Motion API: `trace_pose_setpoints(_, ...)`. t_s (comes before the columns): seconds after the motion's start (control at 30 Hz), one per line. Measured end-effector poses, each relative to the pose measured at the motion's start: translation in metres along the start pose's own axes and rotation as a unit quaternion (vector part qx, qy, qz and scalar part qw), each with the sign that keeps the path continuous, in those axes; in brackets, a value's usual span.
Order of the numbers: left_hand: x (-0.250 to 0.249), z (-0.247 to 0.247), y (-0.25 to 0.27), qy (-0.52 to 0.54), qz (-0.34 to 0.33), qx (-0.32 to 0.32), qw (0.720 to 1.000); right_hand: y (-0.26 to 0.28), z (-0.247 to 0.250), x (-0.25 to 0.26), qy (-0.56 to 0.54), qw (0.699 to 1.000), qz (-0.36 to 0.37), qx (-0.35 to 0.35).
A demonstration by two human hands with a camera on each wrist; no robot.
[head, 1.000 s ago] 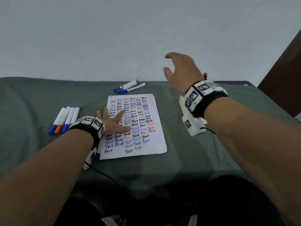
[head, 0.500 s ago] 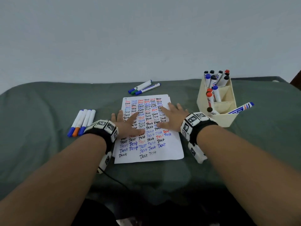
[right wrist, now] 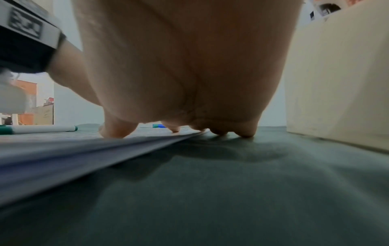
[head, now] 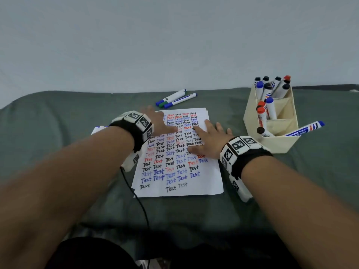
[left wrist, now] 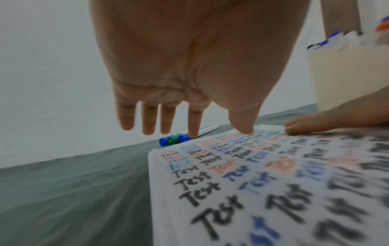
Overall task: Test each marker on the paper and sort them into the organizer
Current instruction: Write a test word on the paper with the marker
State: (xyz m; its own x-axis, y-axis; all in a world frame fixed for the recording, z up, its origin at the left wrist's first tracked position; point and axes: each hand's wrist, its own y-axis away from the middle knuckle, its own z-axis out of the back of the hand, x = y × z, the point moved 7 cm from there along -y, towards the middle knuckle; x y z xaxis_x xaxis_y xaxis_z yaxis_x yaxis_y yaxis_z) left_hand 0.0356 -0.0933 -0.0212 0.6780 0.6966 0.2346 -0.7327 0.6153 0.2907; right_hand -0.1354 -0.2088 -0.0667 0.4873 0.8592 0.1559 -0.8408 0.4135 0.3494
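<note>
Hovering flat-fingered and empty, left hand [head: 160, 124] sits nearer the three markers [head: 175, 99] lying slantwise beyond the paper [head: 180, 183]; right hand [head: 210, 141] presses the sheet, fingers straight.

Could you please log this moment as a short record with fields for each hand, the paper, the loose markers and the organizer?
left hand: raised over the paper's far left part, fingers straight, holding nothing
right hand: flat on the paper's right edge, holding nothing
paper: on the green cloth, covered with "Test" in black, blue and red
loose markers: three beyond the paper, capped
organizer: right of the paper, holding markers in several compartments
</note>
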Motion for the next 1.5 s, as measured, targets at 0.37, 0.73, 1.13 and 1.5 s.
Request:
trace_pose_setpoints(0.37,-0.008,0.017,-0.088,0.006,-0.047,-0.120,0.992,-0.005,0.000,0.001,-0.019,1.000,-0.006,0.011)
trace_pose_setpoints(0.73,-0.015,0.033,-0.090,-0.012,-0.031,-0.183,0.982,-0.008,0.004,0.000,-0.025,1.000,0.007,-0.001)
trace_pose_setpoints(1.13,-0.020,0.029,0.018,0.228,-0.164,-0.206,0.937,0.007,0.048,0.003,0.010,0.967,0.034,-0.254)
trace_pose_setpoints(1.5,-0.056,0.014,0.070,0.154,-0.201,-0.175,0.952,0.018,0.055,0.020,-0.023,0.976,0.104,-0.189)
